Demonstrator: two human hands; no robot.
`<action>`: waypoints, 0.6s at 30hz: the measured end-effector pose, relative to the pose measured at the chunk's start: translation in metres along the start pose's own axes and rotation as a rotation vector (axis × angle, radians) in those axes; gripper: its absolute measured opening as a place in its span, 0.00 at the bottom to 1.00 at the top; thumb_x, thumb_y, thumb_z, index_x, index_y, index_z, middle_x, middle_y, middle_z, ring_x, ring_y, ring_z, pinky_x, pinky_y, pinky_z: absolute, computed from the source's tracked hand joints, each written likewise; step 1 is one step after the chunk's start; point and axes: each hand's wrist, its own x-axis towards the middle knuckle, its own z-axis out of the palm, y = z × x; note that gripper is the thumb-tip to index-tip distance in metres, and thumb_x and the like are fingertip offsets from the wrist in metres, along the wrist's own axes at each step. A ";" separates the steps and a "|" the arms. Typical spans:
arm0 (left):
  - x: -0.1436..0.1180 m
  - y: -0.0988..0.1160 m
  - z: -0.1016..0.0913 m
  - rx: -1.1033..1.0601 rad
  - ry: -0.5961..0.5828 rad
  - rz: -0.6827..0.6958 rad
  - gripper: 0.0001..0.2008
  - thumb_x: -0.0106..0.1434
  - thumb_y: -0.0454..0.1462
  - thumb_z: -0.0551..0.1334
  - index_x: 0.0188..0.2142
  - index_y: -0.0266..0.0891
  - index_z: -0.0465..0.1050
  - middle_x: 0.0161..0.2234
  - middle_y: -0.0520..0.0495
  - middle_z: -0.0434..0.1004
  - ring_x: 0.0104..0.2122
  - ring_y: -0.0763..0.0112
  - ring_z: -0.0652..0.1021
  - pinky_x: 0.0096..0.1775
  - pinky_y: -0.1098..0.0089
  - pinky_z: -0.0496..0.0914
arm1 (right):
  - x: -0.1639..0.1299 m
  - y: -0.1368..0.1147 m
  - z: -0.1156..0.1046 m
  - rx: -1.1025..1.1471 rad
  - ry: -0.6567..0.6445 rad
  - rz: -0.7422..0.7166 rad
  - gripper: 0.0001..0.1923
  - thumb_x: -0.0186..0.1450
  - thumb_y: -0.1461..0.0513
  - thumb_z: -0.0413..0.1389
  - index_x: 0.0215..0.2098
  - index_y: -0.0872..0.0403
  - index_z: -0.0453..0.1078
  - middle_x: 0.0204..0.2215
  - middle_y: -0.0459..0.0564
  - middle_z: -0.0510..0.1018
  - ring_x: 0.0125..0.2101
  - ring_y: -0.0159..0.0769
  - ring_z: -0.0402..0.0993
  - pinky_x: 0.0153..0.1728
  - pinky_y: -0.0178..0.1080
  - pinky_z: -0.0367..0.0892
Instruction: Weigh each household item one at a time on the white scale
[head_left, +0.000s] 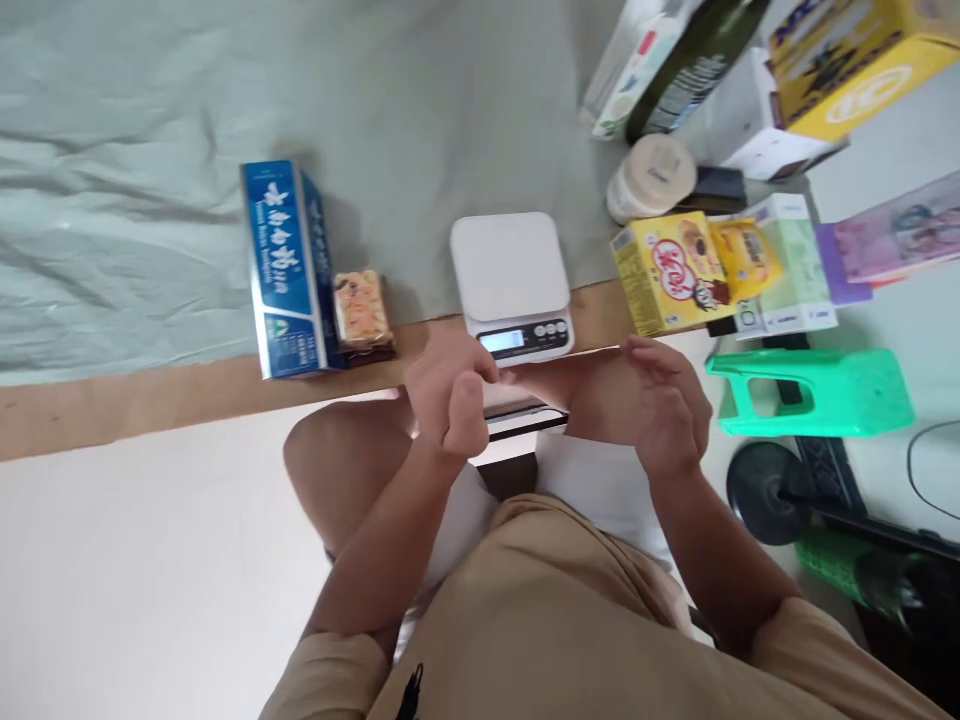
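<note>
Left hand (pixel 450 395) loosely curled, empty, at the scale (pixel 512 285) display on the bench's near edge; right hand (pixel 664 405) open, empty. A knock could push the scale off that edge.

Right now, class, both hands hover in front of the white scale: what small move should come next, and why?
Probably the left hand reaches left for the small snack packet beside the blue box. The scale has a bare platform and a lit display, both hands look empty, and the right hand is open, farther from it.
</note>
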 end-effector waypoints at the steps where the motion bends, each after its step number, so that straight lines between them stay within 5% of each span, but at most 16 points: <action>1: -0.003 0.000 0.012 0.004 -0.081 -0.013 0.25 0.81 0.48 0.48 0.28 0.45 0.69 0.23 0.49 0.70 0.24 0.64 0.70 0.32 0.57 0.61 | 0.002 0.006 -0.013 0.006 0.086 0.028 0.20 0.74 0.50 0.53 0.52 0.51 0.81 0.54 0.57 0.84 0.58 0.46 0.83 0.62 0.53 0.78; 4: -0.011 0.002 0.052 0.002 -0.291 -0.044 0.24 0.81 0.48 0.49 0.28 0.44 0.67 0.23 0.48 0.72 0.25 0.64 0.71 0.32 0.58 0.63 | 0.008 0.023 -0.039 -0.014 0.262 0.140 0.18 0.72 0.51 0.55 0.50 0.51 0.79 0.52 0.55 0.83 0.56 0.44 0.83 0.60 0.52 0.78; 9: -0.012 0.003 0.128 -0.039 -0.506 -0.138 0.22 0.81 0.50 0.49 0.35 0.44 0.72 0.31 0.46 0.80 0.32 0.64 0.78 0.36 0.59 0.74 | 0.028 0.049 -0.068 -0.194 0.275 0.106 0.20 0.69 0.51 0.57 0.57 0.46 0.75 0.62 0.56 0.78 0.64 0.47 0.77 0.65 0.57 0.74; 12: -0.002 0.006 0.182 -0.087 -0.559 -0.316 0.19 0.80 0.48 0.47 0.43 0.44 0.72 0.43 0.43 0.84 0.45 0.61 0.83 0.49 0.58 0.80 | 0.055 0.062 -0.090 -0.229 0.318 0.109 0.22 0.67 0.52 0.57 0.57 0.47 0.73 0.68 0.59 0.73 0.70 0.50 0.72 0.68 0.59 0.72; 15: 0.014 0.014 0.234 -0.155 -0.600 -0.555 0.15 0.79 0.47 0.49 0.46 0.45 0.70 0.56 0.41 0.82 0.60 0.60 0.79 0.65 0.55 0.75 | 0.085 0.068 -0.110 -0.228 0.289 0.170 0.24 0.66 0.56 0.56 0.60 0.49 0.70 0.72 0.58 0.68 0.75 0.47 0.66 0.72 0.59 0.68; 18: 0.031 0.025 0.272 -0.206 -0.638 -0.750 0.11 0.78 0.46 0.53 0.45 0.44 0.68 0.59 0.40 0.77 0.66 0.57 0.75 0.70 0.55 0.71 | 0.107 0.072 -0.121 -0.250 0.190 0.157 0.26 0.67 0.56 0.57 0.63 0.46 0.68 0.74 0.53 0.64 0.78 0.46 0.61 0.75 0.59 0.65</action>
